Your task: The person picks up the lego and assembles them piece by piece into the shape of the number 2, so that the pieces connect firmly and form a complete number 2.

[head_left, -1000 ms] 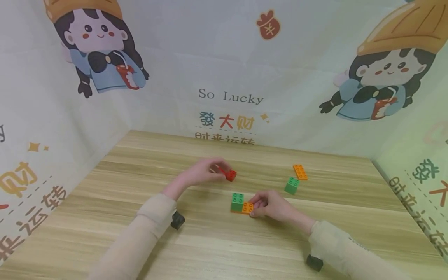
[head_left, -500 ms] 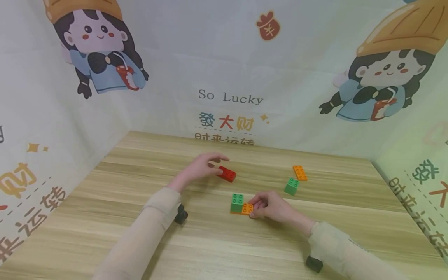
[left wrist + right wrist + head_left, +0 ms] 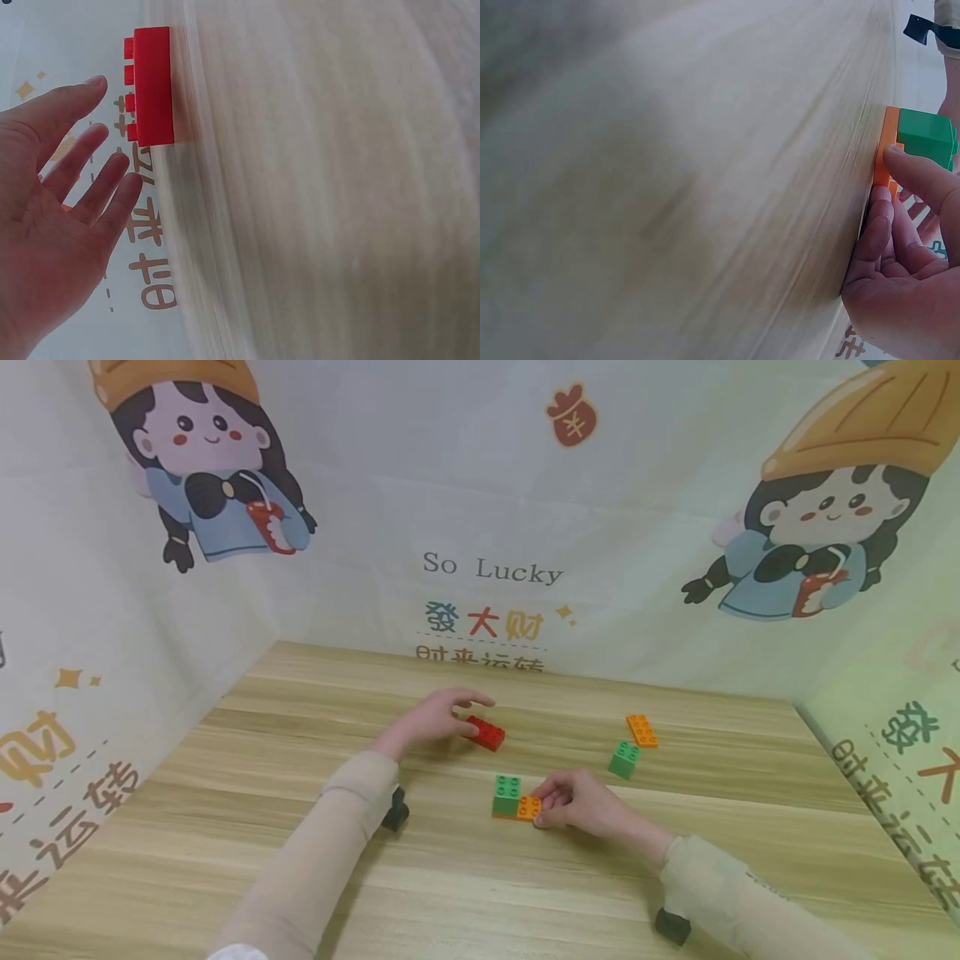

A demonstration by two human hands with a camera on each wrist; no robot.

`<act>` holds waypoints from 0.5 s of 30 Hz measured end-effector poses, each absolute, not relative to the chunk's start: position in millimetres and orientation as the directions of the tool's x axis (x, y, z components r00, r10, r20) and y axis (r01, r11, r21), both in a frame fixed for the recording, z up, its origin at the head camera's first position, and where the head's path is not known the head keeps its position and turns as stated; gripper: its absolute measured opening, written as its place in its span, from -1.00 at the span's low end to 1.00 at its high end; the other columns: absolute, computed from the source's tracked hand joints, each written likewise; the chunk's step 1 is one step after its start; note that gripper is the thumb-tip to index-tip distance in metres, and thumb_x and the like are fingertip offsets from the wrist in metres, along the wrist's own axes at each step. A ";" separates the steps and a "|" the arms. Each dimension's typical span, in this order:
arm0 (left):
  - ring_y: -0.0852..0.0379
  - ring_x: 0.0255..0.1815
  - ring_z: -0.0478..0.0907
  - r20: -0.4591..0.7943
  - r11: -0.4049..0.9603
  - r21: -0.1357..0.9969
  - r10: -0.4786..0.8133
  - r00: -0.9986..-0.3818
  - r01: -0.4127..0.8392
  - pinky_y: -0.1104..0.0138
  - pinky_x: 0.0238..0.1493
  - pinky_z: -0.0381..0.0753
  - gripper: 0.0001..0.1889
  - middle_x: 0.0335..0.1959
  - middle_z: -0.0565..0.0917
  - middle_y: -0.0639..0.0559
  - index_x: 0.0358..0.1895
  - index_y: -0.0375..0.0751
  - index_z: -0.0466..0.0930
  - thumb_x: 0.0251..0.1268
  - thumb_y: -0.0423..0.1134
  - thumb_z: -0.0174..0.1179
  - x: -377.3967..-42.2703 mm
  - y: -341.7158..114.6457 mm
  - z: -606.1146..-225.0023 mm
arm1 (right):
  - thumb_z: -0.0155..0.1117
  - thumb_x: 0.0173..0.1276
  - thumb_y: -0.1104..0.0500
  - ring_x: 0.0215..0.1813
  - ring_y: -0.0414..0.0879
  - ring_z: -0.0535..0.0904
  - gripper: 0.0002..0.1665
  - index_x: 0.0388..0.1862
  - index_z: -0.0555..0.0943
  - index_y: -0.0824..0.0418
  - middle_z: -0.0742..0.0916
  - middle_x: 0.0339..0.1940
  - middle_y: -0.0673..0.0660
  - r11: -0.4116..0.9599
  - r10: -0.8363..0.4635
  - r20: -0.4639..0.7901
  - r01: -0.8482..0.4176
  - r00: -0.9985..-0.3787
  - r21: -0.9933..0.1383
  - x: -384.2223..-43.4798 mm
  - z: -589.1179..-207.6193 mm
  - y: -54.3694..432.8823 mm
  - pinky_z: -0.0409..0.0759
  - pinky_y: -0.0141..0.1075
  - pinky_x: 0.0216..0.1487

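Observation:
My left hand [image 3: 435, 717] is spread over the far middle of the table, its thumb overlapping the end of a red brick [image 3: 486, 732] in the head view. In the left wrist view the thumb and fingers are apart, with a gap between them and the studded side of the red brick [image 3: 154, 86]. With thumb and fingers, my right hand [image 3: 581, 802] pinches the right end of a flat orange brick [image 3: 528, 807]. A green brick [image 3: 506, 795] is stacked on that orange brick's left half, studs up. The right wrist view shows the thumb pressed on the orange brick [image 3: 886, 146].
Right of the hands, a loose green brick [image 3: 624, 759] stands on the wooden table [image 3: 480, 893]. Just behind it lies another flat orange brick [image 3: 642, 731]. A printed cloth [image 3: 360, 593] hangs behind the table and along both sides.
The left hand's fingers, earlier around the red brick, have spread and drawn back off it, leaving it on the table. The right hand keeps its hold on the orange brick.

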State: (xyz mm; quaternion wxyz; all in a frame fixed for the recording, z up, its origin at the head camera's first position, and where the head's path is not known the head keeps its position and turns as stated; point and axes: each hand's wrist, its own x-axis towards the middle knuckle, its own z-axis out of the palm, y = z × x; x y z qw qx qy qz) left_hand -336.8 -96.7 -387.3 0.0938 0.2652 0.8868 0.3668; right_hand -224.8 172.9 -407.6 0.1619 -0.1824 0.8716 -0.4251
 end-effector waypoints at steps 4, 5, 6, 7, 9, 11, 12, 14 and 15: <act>-0.20 0.44 0.34 0.029 0.587 0.700 0.546 -0.837 0.408 -0.06 0.44 0.36 -0.46 0.43 0.46 -0.05 0.33 -0.06 0.48 0.26 -0.37 0.26 -340.1 -96.6 -389.7 | 0.48 0.18 0.18 -0.28 -0.15 0.52 -0.63 -0.07 0.65 0.32 0.70 -0.31 0.09 0.574 -0.452 -0.126 -0.180 -0.883 -0.798 -224.9 -407.1 172.8 0.53 -0.46 -0.27; -0.20 0.44 0.34 0.028 0.587 0.699 0.548 -0.836 0.409 -0.06 0.44 0.36 -0.46 0.43 0.45 -0.05 0.33 -0.06 0.48 0.25 -0.37 0.26 -341.2 -96.6 -390.5 | 0.48 0.18 0.19 -0.28 -0.15 0.52 -0.63 -0.07 0.65 0.32 0.70 -0.31 0.09 0.573 -0.452 -0.125 -0.180 -0.883 -0.799 -224.7 -406.8 172.7 0.53 -0.46 -0.27; -0.20 0.44 0.35 0.028 0.588 0.697 0.550 -0.835 0.411 -0.05 0.44 0.36 -0.46 0.43 0.46 -0.06 0.33 -0.06 0.48 0.25 -0.37 0.26 -342.2 -96.5 -391.3 | 0.48 0.18 0.19 -0.28 -0.15 0.52 -0.63 -0.07 0.65 0.32 0.70 -0.31 0.09 0.573 -0.452 -0.126 -0.180 -0.883 -0.800 -224.6 -406.7 172.7 0.52 -0.46 -0.27; -0.19 0.44 0.35 0.026 0.591 0.694 0.551 -0.834 0.412 -0.05 0.44 0.37 -0.46 0.42 0.46 -0.05 0.33 -0.05 0.48 0.25 -0.37 0.26 -343.2 -96.5 -392.0 | 0.48 0.18 0.19 -0.28 -0.15 0.52 -0.63 -0.07 0.65 0.32 0.70 -0.31 0.09 0.573 -0.453 -0.127 -0.179 -0.883 -0.800 -224.5 -406.6 172.6 0.52 -0.46 -0.27; -0.19 0.44 0.35 0.027 0.594 0.688 0.554 -0.832 0.417 -0.05 0.43 0.37 -0.46 0.42 0.46 -0.06 0.32 -0.04 0.49 0.25 -0.38 0.26 -345.0 -96.4 -393.6 | 0.48 0.18 0.19 -0.28 -0.15 0.52 -0.63 -0.07 0.65 0.32 0.70 -0.31 0.09 0.573 -0.452 -0.131 -0.174 -0.882 -0.801 -224.3 -406.4 172.5 0.52 -0.46 -0.27; -0.19 0.44 0.35 0.021 0.597 0.685 0.556 -0.831 0.417 -0.06 0.44 0.36 -0.45 0.42 0.47 -0.05 0.32 -0.03 0.49 0.24 -0.38 0.26 -345.8 -96.1 -394.0 | 0.48 0.18 0.19 -0.28 -0.15 0.52 -0.63 -0.07 0.65 0.32 0.69 -0.31 0.08 0.572 -0.451 -0.134 -0.170 -0.883 -0.802 -224.2 -406.5 172.4 0.52 -0.46 -0.27; -0.19 0.44 0.35 0.019 0.599 0.683 0.557 -0.831 0.417 -0.05 0.44 0.36 -0.45 0.41 0.47 -0.06 0.32 -0.03 0.49 0.23 -0.39 0.26 -346.1 -96.0 -394.0 | 0.48 0.18 0.19 -0.28 -0.15 0.52 -0.63 -0.07 0.65 0.32 0.69 -0.31 0.08 0.572 -0.450 -0.135 -0.169 -0.883 -0.803 -224.3 -406.5 172.3 0.52 -0.46 -0.27; -0.19 0.44 0.35 0.013 0.602 0.680 0.561 -0.828 0.419 -0.05 0.45 0.36 -0.44 0.41 0.48 -0.07 0.32 -0.04 0.49 0.22 -0.40 0.27 -346.1 -95.9 -393.8 | 0.48 0.18 0.20 -0.28 -0.15 0.52 -0.63 -0.07 0.65 0.32 0.69 -0.31 0.08 0.571 -0.449 -0.135 -0.168 -0.883 -0.803 -224.3 -406.8 172.3 0.52 -0.46 -0.27; -0.19 0.44 0.36 0.007 0.603 0.681 0.562 -0.827 0.416 -0.05 0.45 0.36 -0.44 0.41 0.48 -0.06 0.32 -0.04 0.49 0.22 -0.40 0.27 -345.9 -95.9 -393.4 | 0.48 0.18 0.20 -0.28 -0.15 0.52 -0.63 -0.07 0.65 0.32 0.69 -0.31 0.08 0.571 -0.450 -0.134 -0.170 -0.883 -0.803 -224.3 -407.0 172.4 0.52 -0.46 -0.27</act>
